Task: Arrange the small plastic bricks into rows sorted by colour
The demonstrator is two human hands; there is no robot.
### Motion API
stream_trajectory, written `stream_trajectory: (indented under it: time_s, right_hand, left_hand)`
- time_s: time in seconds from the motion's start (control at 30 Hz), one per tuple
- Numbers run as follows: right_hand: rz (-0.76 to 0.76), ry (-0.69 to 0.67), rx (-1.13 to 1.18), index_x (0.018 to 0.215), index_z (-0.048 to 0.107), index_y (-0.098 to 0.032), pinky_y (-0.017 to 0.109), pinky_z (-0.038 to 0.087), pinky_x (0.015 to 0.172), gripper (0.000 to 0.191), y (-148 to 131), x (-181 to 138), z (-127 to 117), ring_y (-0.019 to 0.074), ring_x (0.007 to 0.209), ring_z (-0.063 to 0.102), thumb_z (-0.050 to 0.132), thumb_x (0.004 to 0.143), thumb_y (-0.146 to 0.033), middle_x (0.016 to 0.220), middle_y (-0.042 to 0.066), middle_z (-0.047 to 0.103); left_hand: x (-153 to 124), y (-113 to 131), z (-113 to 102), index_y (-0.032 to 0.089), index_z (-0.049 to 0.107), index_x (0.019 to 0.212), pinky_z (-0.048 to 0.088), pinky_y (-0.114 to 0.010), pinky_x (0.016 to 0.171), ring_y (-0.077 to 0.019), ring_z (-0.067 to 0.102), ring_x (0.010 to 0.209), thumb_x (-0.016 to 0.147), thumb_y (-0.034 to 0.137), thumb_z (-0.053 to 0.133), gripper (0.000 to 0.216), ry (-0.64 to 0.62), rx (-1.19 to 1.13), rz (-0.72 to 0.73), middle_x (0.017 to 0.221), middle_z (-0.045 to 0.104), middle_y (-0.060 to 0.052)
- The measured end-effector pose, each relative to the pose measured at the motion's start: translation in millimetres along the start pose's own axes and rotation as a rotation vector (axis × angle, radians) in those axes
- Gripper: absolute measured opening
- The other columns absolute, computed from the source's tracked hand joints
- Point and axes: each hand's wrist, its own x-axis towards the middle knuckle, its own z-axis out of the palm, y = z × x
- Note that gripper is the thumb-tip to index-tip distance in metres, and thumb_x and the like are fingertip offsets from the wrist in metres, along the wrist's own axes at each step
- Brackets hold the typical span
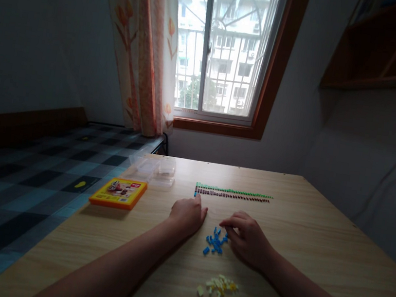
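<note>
My left hand (187, 214) rests on the wooden table (317, 244), fingers curled loosely with the knuckles up, just below the left end of a long row of small green and dark pieces (232, 193). My right hand (246, 239) lies to the right of a small heap of blue pieces (215, 242). Its fingertips are pinched together at the heap's upper right edge. I cannot make out whether a piece is between them. A heap of pale yellow pieces (218, 289) lies nearer to me, between my forearms.
An orange and yellow box (118, 192) lies flat near the table's left edge. A clear plastic container (154, 169) stands behind it. A bed with a checked cover (20, 182) runs along the left. A window and curtain are beyond the table.
</note>
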Motion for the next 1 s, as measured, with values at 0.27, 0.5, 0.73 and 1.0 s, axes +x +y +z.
stream_trajectory:
  time_s: [0.27, 0.5, 0.73, 1.0]
  right_hand:
    - [0.004, 0.004, -0.004, 0.089, 0.074, -0.021, 0.031, 0.044, 0.07, 0.022, -0.7, 0.2, -0.5, 0.0178, 0.076, 0.057, 0.056, 0.084, -0.01, 0.077, 0.004, 0.066]
    - [-0.036, -0.002, 0.007, 0.087, 0.074, -0.021, 0.032, 0.045, 0.071, 0.02, -3.5, -0.7, -3.8, 0.0183, 0.076, 0.058, 0.056, 0.084, -0.013, 0.076, 0.005, 0.066]
    - [-0.11, -0.041, 0.021, 0.089, 0.076, -0.024, 0.033, 0.047, 0.073, 0.03, -3.9, -1.8, -3.0, 0.0187, 0.079, 0.059, 0.056, 0.078, -0.005, 0.078, 0.005, 0.066]
    - [-0.075, -0.008, -0.024, 0.083, 0.075, -0.022, 0.033, 0.046, 0.074, 0.029, -0.3, -1.3, -4.6, 0.0188, 0.078, 0.057, 0.055, 0.076, -0.002, 0.077, 0.005, 0.065]
  left_hand:
    - [-2.8, 0.4, -2.4, 0.016, 0.056, 0.113, 0.048, -0.036, 0.072, -0.0283, 0.068, 0.086, 0.092, 0.041, 0.04, 0.037, 0.074, -0.026, 0.078, 0.093, 0.071, -0.014]
    - [-4.4, -2.4, -7.0, 0.02, 0.064, 0.08, 0.043, -0.031, 0.069, -0.0231, 0.064, 0.082, 0.093, 0.045, 0.036, 0.039, 0.068, -0.054, 0.27, 0.085, 0.07, -0.009]
    - [2.1, -20.0, -29.9, 0.019, 0.06, 0.069, 0.032, -0.026, 0.055, -0.0129, 0.048, 0.06, 0.08, 0.058, 0.053, 0.041, -0.335, -0.203, 0.434, 0.064, 0.058, 0.002]
    - [1.0, -21.2, -42.6, 0.02, 0.059, 0.072, 0.03, -0.025, 0.053, -0.0122, 0.047, 0.06, 0.069, 0.059, 0.065, 0.039, -0.498, -0.197, 0.513, 0.065, 0.057, 0.003]
